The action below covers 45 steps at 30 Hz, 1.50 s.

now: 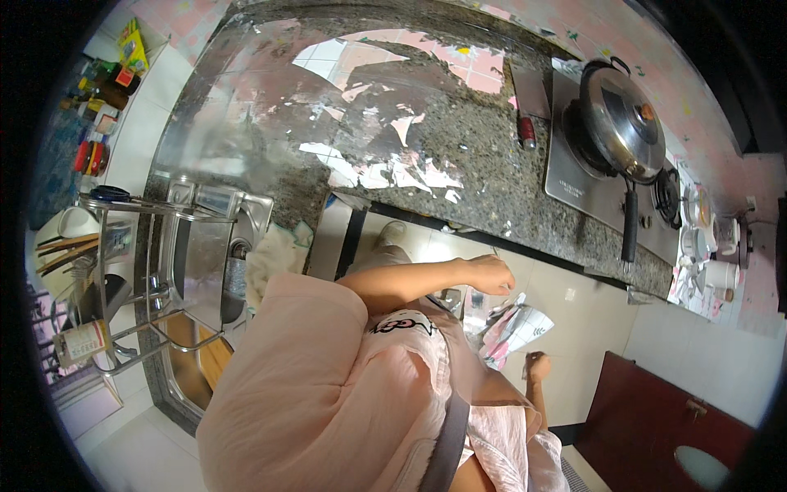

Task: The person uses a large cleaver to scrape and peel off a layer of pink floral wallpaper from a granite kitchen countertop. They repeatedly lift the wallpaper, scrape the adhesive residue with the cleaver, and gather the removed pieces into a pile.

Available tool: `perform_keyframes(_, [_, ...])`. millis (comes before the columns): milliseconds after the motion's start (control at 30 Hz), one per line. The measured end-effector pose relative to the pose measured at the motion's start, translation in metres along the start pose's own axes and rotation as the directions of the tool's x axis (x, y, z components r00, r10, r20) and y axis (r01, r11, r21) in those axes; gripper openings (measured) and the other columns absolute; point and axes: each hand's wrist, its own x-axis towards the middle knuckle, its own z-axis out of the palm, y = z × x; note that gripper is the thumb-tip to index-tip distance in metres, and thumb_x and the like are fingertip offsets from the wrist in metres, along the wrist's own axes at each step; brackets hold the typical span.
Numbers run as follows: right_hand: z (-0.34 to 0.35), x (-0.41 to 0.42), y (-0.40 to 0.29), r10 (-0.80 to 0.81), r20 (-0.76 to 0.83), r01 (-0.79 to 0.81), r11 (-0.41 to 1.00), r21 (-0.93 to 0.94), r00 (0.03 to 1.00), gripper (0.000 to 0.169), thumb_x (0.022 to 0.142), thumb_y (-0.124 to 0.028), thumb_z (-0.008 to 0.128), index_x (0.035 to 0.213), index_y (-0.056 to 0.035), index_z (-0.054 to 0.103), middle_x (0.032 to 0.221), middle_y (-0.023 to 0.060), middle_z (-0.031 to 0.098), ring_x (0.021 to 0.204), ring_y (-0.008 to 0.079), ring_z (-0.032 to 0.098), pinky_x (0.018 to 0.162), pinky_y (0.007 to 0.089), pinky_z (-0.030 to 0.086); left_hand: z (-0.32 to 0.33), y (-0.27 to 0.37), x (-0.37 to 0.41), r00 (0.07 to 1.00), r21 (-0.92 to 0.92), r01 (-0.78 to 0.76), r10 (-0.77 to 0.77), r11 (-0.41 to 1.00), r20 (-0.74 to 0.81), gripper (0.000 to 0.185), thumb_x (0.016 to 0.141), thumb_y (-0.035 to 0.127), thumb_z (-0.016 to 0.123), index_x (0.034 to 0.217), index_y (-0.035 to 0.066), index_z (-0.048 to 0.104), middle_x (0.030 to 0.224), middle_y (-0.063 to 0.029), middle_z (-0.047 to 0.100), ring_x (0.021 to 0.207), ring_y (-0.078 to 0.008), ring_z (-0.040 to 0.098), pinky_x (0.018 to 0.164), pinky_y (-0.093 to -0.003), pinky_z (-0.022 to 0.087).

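My left hand (490, 275) is stretched out over the floor beside the counter edge, its fingers curled; whether it holds something small cannot be made out. Below it lies a crumpled sheet of white, pink and silvery patterned covering (519, 329). My right hand (538, 366) is closed near the lower side of that sheet, its grip unclear. On the granite counter (479, 147), torn scraps of white adhesive covering (424, 175) and a larger pink tile-patterned piece (482, 64) remain stuck, with greyish residue around them.
A cleaver (527, 129) with a red handle lies beside the gas stove (569, 166), which bears a lidded pan (627, 120). At left are a metal rack (166, 212), a sink (178, 369), a pale cloth (280, 252) and condiment bottles (107, 86). Jars stand right of the stove.
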Motion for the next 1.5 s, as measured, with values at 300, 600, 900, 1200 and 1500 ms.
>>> perform_keyframes(300, [0.045, 0.045, -0.033, 0.176, 0.157, -0.171, 0.984, -0.044, 0.972, 0.025, 0.059, -0.018, 0.054, 0.079, -0.0027, 0.055, 0.082, 0.0188, 0.055, 0.079, 0.0308, 0.053, 0.067, 0.0361, 0.043, -0.076, -0.054, -0.044, 0.975, 0.021, 0.134, -0.128, 0.991, -0.182, 0.021, 0.070, 0.021, 0.051, 0.084, 0.007, 0.056, 0.082, -0.0079, 0.056, 0.076, -0.0232, 0.052, 0.071, -0.0334, 0.037])
perform_keyframes(600, [-0.094, 0.057, -0.276, -0.419, -0.152, 0.445, 0.860, 0.248, 0.895, 0.032, 0.058, -0.008, 0.050, 0.090, -0.0028, 0.050, 0.068, 0.0147, 0.056, 0.063, 0.0339, 0.053, 0.058, 0.0361, 0.042, -0.182, -0.104, -0.103, 0.877, -0.127, 0.272, -0.300, 0.954, -0.376, 0.020, 0.071, 0.019, 0.050, 0.085, 0.006, 0.056, 0.082, -0.0087, 0.057, 0.073, -0.0247, 0.053, 0.066, -0.0324, 0.041])
perform_keyframes(900, [-0.088, 0.028, -0.277, -0.367, -0.030, 0.365, 0.909, 0.203, 0.930, 0.036, 0.067, -0.009, 0.049, 0.103, -0.0063, 0.044, 0.094, 0.0173, 0.048, 0.085, 0.0292, 0.048, 0.076, 0.0365, 0.035, -0.221, -0.141, -0.177, 0.620, -0.358, 0.372, -0.516, 0.856, -0.590, 0.019, 0.073, 0.020, 0.049, 0.087, 0.009, 0.056, 0.085, -0.0089, 0.056, 0.078, -0.0248, 0.053, 0.067, -0.0325, 0.041])
perform_keyframes(1200, [-0.195, 0.047, -0.446, -0.599, 0.266, 0.655, 0.679, -0.332, 0.755, 0.040, 0.067, -0.015, 0.057, 0.104, -0.0058, 0.044, 0.107, 0.0133, 0.043, 0.098, 0.0292, 0.041, 0.088, 0.0442, 0.021, -0.246, -0.158, -0.235, 0.322, -0.270, 0.427, -0.424, 0.863, -0.847, 0.018, 0.071, 0.016, 0.052, 0.087, 0.008, 0.055, 0.098, -0.0081, 0.050, 0.089, -0.0219, 0.048, 0.074, -0.0310, 0.038])
perform_keyframes(1500, [-0.181, 0.149, -0.472, -0.621, -0.259, 0.564, 0.782, -0.266, 0.739, 0.058, 0.065, -0.025, 0.059, 0.113, -0.0057, 0.031, 0.112, 0.0177, 0.034, 0.103, 0.0313, 0.035, 0.080, 0.0470, 0.027, -0.233, -0.216, -0.370, -0.563, -0.577, 0.812, -0.379, -0.089, -0.734, 0.069, 0.074, 0.049, 0.033, 0.118, -0.004, 0.023, 0.124, -0.0217, 0.015, 0.117, -0.0331, 0.008, 0.091, -0.0507, 0.005])
